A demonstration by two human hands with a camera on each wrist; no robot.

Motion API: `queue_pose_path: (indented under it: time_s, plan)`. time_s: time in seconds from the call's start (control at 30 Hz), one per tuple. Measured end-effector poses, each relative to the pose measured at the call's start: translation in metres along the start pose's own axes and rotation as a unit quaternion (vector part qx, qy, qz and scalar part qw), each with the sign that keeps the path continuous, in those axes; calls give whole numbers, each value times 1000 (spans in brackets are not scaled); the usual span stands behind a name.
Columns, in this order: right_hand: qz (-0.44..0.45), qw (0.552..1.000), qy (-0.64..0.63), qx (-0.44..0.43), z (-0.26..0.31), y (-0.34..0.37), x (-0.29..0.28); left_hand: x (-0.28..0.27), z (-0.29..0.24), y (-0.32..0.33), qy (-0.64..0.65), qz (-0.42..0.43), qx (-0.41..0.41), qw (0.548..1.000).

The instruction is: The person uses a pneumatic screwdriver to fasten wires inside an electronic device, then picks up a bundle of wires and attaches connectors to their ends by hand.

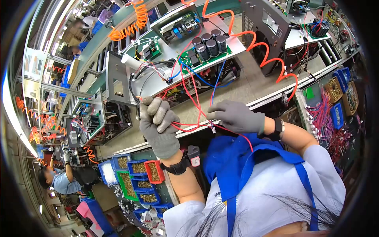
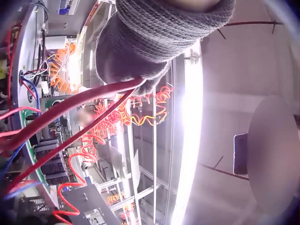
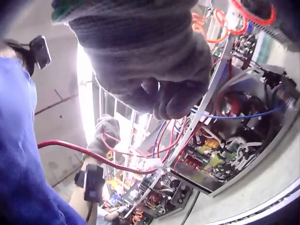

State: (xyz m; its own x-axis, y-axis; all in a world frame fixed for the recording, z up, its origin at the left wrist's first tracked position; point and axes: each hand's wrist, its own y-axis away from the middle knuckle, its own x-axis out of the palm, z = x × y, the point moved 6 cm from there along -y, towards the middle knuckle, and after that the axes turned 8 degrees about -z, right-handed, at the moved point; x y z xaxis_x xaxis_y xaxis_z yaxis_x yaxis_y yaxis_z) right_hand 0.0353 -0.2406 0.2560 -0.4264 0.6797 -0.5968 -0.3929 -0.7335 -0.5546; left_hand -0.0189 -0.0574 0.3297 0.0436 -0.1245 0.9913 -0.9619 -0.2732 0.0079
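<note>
Left hand in grey knit glove (image 1: 160,124), curled around thin red insulated wires (image 1: 186,125) before a pale metal chassis (image 1: 237,44); grey-gloved right hand (image 1: 239,117) apart, its grip indeterminable.

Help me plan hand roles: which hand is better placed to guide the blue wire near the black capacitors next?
Probably the right hand: its fingertips are close to the blue wire. The left hand is farther off, curled round the red wires.
</note>
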Motion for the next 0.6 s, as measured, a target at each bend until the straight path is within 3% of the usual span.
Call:
queue_pose_path:
  time_s: [0.07,0.2,0.33,0.47,0.5,0.6]
  plan:
    - [9,999,26,-22,0,-3,14,2,-3,2,1,1,4,1000]
    - [-88,995,-20,42,-8,-2,8,3,-15,9,19,14,14,1000]
    - [-79,976,-35,201,-25,4,-9,-4,-24,13,17,7,20,1000]
    - [-207,953,27,221,-65,-23,-11,-6,-20,16,9,0,13,1000]
    - [-202,951,130,197,-84,-27,-2,-6,-19,15,8,0,6,1000]
    - [-52,939,193,280,-122,-35,25,-4,-16,13,3,16,-6,1000]
